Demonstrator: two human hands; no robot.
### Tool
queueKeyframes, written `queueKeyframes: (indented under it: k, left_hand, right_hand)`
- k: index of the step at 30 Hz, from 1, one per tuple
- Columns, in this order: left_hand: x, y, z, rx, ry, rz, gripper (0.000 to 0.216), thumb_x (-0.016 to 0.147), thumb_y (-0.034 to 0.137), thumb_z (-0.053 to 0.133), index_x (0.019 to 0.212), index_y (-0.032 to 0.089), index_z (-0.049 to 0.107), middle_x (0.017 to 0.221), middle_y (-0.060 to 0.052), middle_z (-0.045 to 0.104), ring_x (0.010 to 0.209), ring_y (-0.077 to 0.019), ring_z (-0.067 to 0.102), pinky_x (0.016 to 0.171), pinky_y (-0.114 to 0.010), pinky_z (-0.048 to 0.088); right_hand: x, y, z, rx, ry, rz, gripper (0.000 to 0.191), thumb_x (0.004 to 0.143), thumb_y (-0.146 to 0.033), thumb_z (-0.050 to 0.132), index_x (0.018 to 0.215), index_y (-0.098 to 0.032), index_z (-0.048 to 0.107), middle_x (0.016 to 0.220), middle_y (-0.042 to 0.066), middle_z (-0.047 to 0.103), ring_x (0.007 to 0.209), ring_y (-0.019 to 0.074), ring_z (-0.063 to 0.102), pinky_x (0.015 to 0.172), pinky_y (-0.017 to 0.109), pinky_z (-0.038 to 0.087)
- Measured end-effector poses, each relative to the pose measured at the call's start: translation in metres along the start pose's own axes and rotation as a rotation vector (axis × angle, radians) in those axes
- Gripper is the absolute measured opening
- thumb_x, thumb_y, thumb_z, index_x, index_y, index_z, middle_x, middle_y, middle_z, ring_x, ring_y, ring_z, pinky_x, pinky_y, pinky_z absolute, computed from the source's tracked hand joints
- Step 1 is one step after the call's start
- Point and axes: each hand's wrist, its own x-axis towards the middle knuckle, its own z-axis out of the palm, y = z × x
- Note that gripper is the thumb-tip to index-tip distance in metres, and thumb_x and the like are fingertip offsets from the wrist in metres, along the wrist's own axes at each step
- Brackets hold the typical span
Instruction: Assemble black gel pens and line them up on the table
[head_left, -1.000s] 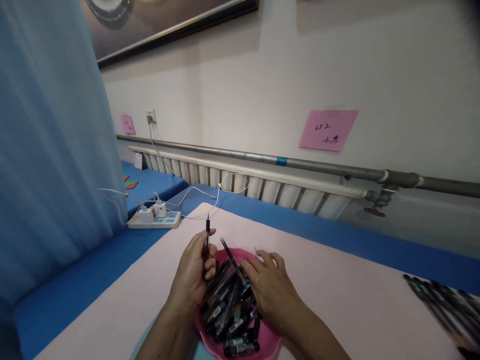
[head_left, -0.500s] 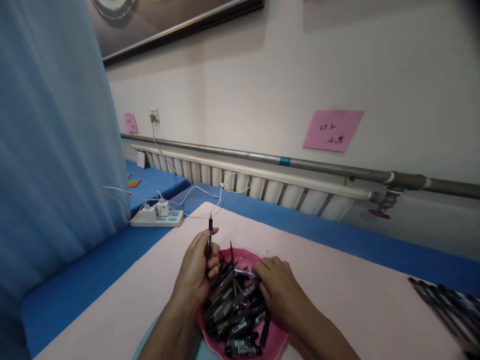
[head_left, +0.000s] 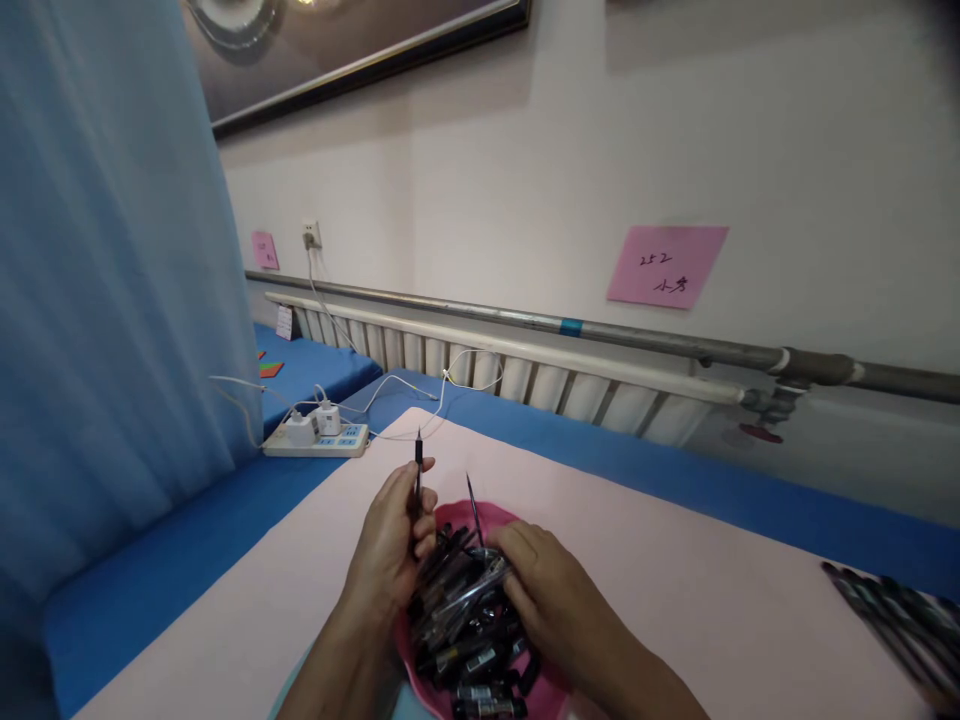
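Holding a dark pen (head_left: 418, 455), fine point up: left hand (head_left: 394, 540), fingers closed about the barrel, at the left edge of a pink bowl (head_left: 491, 514). Right hand (head_left: 551, 585) on the opposite side, reaching over the rim, fingers curled in against the heap of pens (head_left: 480, 635); whether it grips one, cannot tell. Heap lies jumbled, dark and clear barrels mixed, partly blurred. Thin dark rod (head_left: 475, 508) pokes up from the bowl near the right fingertips, leaning slightly left. Bowl sits on a pale pink sheet (head_left: 675, 590) spread over a blue bench (head_left: 600, 440); something pale blue (head_left: 397, 703) shows under its near left side. Well apart, at far right, a row of dark pens (head_left: 892, 625) lies slantwise on the sheet. Power strip (head_left: 326, 449) at left beyond the hands, two white plugs (head_left: 302, 430) in it, cables trailing. Radiator (head_left: 480, 365) along the wall behind.
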Motion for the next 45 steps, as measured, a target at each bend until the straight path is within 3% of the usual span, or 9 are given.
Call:
queueKeyframes:
  k: [4,8,11,14,17,23,27,40,45]
  left_hand:
    - [0.000,0.001,0.002,-0.006,0.001,-0.028,0.030,0.076,0.040,0.061,0.099,0.020,0.056,0.052,0.008,0.044,0.034,-0.0005,0.024,0.033,-0.014,0.012]
    - [0.000,-0.001,0.002,0.016,-0.024,-0.018,0.032,0.076,0.041,0.061,0.100,0.020,0.056,0.054,0.007,0.044,0.035,-0.0009,0.025,0.033,-0.014,0.013]
    - [-0.002,-0.005,0.003,0.057,-0.070,-0.047,0.034,0.076,0.042,0.060,0.101,0.020,0.056,0.054,0.008,0.044,0.035,-0.0010,0.025,0.033,-0.014,0.012]
    - [-0.009,-0.014,0.008,0.158,-0.173,-0.150,0.034,0.077,0.044,0.058,0.100,0.018,0.056,0.053,0.007,0.045,0.036,-0.0008,0.025,0.034,-0.014,0.010]
    - [-0.017,-0.025,0.014,0.264,-0.262,-0.246,0.034,0.078,0.047,0.056,0.096,0.018,0.056,0.054,0.007,0.046,0.036,-0.0010,0.025,0.034,-0.015,0.009]
    - [-0.029,-0.041,0.026,0.408,-0.380,-0.354,0.035,0.076,0.052,0.055,0.088,0.019,0.054,0.054,0.008,0.046,0.034,-0.0011,0.022,0.035,-0.018,0.005]
    - [-0.033,-0.046,0.031,0.475,-0.377,-0.382,0.038,0.074,0.055,0.055,0.086,0.019,0.052,0.052,0.008,0.045,0.034,-0.0016,0.023,0.036,-0.018,0.006]
    - [-0.028,-0.051,0.026,0.415,-0.328,-0.358,0.037,0.076,0.055,0.054,0.087,0.021,0.047,0.054,0.008,0.045,0.035,-0.0012,0.023,0.036,-0.016,0.007]
    - [-0.030,-0.048,0.029,0.430,-0.349,-0.376,0.036,0.076,0.054,0.054,0.085,0.019,0.048,0.053,0.008,0.045,0.035,-0.0007,0.022,0.037,-0.017,0.006]
  right_hand:
    - [0.002,0.003,-0.008,0.026,0.021,-0.044,0.021,0.082,-0.008,0.043,0.088,-0.023,0.056,0.086,0.002,0.062,0.085,0.0202,0.053,0.078,0.036,0.043]
    - [0.003,0.006,-0.015,0.064,0.187,-0.112,0.023,0.084,-0.009,0.044,0.094,-0.024,0.058,0.091,0.004,0.065,0.097,0.0224,0.052,0.086,0.040,0.039]
    - [0.003,0.007,-0.015,0.205,0.348,0.008,0.016,0.085,-0.018,0.049,0.091,-0.025,0.062,0.089,0.004,0.065,0.091,0.0221,0.055,0.081,0.037,0.043]
    - [0.005,0.006,-0.015,0.540,0.525,0.271,0.012,0.079,-0.029,0.059,0.089,-0.023,0.063,0.087,0.003,0.066,0.083,0.0201,0.058,0.075,0.033,0.047]
    - [0.009,0.006,-0.019,0.966,0.640,0.479,0.026,0.069,-0.033,0.070,0.092,-0.022,0.063,0.084,0.001,0.066,0.079,0.0187,0.061,0.070,0.030,0.048]
    - [0.013,0.016,-0.033,1.584,0.824,0.635,0.036,0.053,-0.026,0.083,0.084,-0.021,0.064,0.078,-0.003,0.065,0.074,0.0108,0.059,0.066,0.021,0.046]
    - [0.014,0.016,-0.033,1.689,0.795,0.687,0.039,0.049,-0.023,0.085,0.082,-0.020,0.065,0.075,-0.004,0.066,0.064,0.0079,0.054,0.061,0.019,0.045]
    - [0.014,0.009,-0.023,1.700,0.779,0.695,0.036,0.048,-0.022,0.084,0.078,-0.018,0.064,0.071,-0.003,0.067,0.063,0.0092,0.056,0.063,0.020,0.046]
    - [0.013,0.003,-0.019,1.640,0.676,0.684,0.037,0.053,-0.024,0.082,0.084,-0.018,0.063,0.071,-0.001,0.066,0.062,0.0120,0.057,0.056,0.022,0.046]
